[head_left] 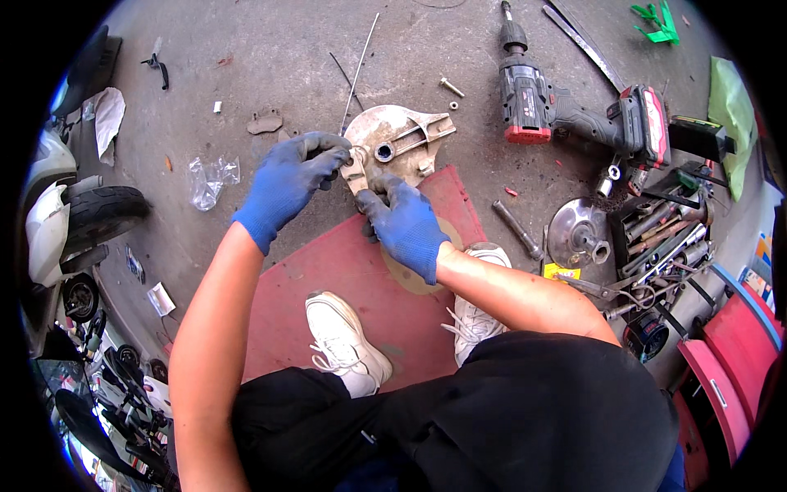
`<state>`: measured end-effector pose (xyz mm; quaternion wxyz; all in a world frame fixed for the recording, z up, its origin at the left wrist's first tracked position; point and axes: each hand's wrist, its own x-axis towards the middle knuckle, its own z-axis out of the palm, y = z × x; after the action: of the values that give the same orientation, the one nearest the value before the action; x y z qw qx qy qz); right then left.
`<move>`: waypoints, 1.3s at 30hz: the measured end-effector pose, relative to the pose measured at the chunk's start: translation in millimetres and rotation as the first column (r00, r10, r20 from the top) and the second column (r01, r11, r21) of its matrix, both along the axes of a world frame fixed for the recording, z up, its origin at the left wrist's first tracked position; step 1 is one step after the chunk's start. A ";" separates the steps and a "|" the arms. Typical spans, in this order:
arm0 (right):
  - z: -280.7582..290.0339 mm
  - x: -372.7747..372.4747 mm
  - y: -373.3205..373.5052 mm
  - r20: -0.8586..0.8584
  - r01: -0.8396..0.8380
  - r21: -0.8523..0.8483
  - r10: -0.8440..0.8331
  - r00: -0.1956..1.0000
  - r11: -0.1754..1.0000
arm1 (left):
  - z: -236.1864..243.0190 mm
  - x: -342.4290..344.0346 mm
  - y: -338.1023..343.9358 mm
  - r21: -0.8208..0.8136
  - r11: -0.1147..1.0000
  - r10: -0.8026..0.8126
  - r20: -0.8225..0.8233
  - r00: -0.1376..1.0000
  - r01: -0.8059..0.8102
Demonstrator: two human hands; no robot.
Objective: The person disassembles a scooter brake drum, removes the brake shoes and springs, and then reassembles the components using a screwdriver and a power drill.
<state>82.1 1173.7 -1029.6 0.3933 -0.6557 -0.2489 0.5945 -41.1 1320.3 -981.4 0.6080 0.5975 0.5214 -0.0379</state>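
Observation:
My left hand [293, 184], in a blue and grey work glove, has its thumb and fingers pinched at the upper end of a short metal lever arm [354, 174]. This lever sits against the left side of a dirty, pale metal drum brake plate [370, 123], which has a round hub hole and a ribbed arm pointing right. My right hand [404, 223], gloved alike, is closed at the plate's lower edge, its thumb by the lever's lower end; some of its fingers are hidden. A thin metal rod [361, 70] runs away from beside my left fingertips.
To the right lie a cordless impact driver [529, 98], a long bolt [516, 230], a round metal disc [574, 234] and a tray of tools [668, 234]. A small bolt [451, 87] lies beyond the plate. Red mat [287, 299] underfoot; scooter wheel [106, 215] at left.

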 end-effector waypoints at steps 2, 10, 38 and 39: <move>13.6 5.5 4.3 -0.068 -0.012 -0.077 0.007 0.998 0.997 | -3.9 -1.2 1.2 0.000 1.000 -0.011 -0.003 1.000 0.011; 9.9 10.7 5.9 0.029 -0.056 -0.031 0.057 0.998 0.998 | -3.7 5.4 4.4 -0.060 0.998 0.031 0.008 0.999 -0.031; 17.3 7.8 3.2 -0.146 0.026 -0.140 -0.046 0.988 0.990 | -5.5 17.5 5.2 -0.001 1.000 -0.020 -0.122 0.992 0.020; 17.5 8.3 3.7 -0.155 0.021 -0.145 -0.044 0.987 0.989 | -5.5 17.4 6.7 -0.030 0.999 -0.020 -0.128 0.992 0.017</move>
<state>90.4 1177.4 -1012.1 0.3735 -0.6370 -0.1628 0.6544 -23.6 1327.0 -986.8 0.5815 0.5899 0.5531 -0.0891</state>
